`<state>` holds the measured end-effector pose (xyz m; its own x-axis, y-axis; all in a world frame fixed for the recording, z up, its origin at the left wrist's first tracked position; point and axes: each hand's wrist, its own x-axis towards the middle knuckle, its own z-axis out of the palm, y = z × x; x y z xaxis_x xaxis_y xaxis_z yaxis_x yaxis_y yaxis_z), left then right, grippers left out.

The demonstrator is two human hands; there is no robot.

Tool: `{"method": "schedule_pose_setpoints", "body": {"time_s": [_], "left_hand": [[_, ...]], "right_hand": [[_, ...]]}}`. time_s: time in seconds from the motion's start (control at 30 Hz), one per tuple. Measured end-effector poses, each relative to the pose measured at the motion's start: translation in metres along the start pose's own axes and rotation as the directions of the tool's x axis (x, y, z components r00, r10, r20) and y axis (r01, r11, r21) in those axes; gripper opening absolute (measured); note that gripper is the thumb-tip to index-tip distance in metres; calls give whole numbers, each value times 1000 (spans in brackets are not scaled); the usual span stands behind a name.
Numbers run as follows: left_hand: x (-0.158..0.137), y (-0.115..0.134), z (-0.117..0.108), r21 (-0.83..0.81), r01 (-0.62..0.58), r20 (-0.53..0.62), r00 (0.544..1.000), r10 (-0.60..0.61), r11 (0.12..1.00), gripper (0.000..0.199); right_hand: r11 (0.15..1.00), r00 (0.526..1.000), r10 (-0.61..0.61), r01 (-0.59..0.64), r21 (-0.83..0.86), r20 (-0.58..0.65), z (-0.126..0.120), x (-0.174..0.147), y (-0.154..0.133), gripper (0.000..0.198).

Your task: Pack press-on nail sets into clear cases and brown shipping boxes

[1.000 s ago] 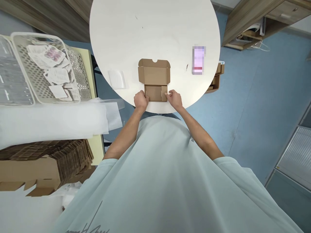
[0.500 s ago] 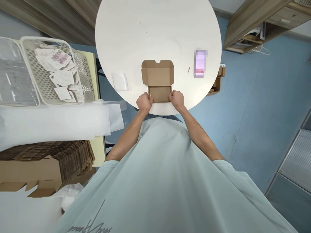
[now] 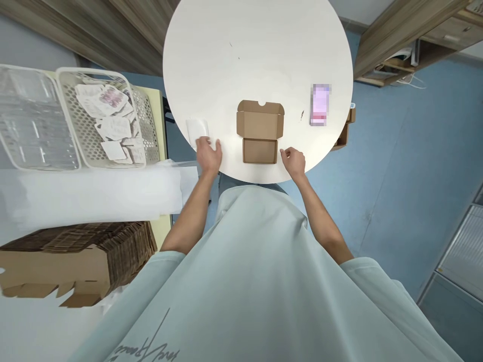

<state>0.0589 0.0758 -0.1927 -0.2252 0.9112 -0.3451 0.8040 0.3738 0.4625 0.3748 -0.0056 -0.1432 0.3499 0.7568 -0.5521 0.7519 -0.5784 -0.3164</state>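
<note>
My left hand (image 3: pixel 209 155) reaches over the near edge of a flat white packet (image 3: pixel 196 127), thumb apart from the fingers. The fingertips overlap the packet, but I cannot tell whether they press on it. A small brown cardboard box (image 3: pixel 260 151) sits on the round white table (image 3: pixel 256 60), its lid (image 3: pixel 260 124) folded back away from me and its inside showing bare cardboard. Just right of the box is my right hand (image 3: pixel 294 162), fingers loosely curled, thumb apart, nothing visible in it.
A pixelated pinkish-purple item (image 3: pixel 320 104) lies on the table's right. At left stand a white basket (image 3: pixel 86 136) of printed papers, a clear plastic bin (image 3: pixel 37 120), white wrapping sheets (image 3: pixel 101 193) and a stack of flattened cardboard boxes (image 3: pixel 75 264).
Both hands have let go of the box's sides. My left hand has moved left to the white packet, and my right hand has drawn slightly away. The view has shifted a little.
</note>
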Motion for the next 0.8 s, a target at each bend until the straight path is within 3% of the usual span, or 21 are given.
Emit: {"method": "schedule_pose_setpoints", "body": {"time_s": [0.1,0.27,0.4,0.53,0.6,0.7,0.8], "left_hand": [[42,-22,-20,16,154,-83,985,-152,988,45],[71,-31,-34,99,207,17,978,-209,973,60],[68,-23,-37,149,182,4,983,-185,972,51],[60,-9,-38,176,140,96,983,-158,975,29],[51,0,-39,109,138,149,977,-154,984,28],[23,12,-41,-173,145,241,965,-101,974,45],[-13,26,-43,-493,182,373,928,18,851,72]], "right_hand": [[997,998,34,-30,76,-46,-9,-17,4,36],[984,995,74,-62,167,-71,-17,-42,-3,33],[974,995,68,-51,220,-70,-20,-51,-17,35],[964,999,-1,11,266,-38,-19,-48,-32,31],[949,998,-64,62,309,-4,-16,-44,-39,28],[900,988,-149,115,421,48,-11,-37,-48,26],[806,977,-189,98,584,96,-5,-30,-56,38]]}}
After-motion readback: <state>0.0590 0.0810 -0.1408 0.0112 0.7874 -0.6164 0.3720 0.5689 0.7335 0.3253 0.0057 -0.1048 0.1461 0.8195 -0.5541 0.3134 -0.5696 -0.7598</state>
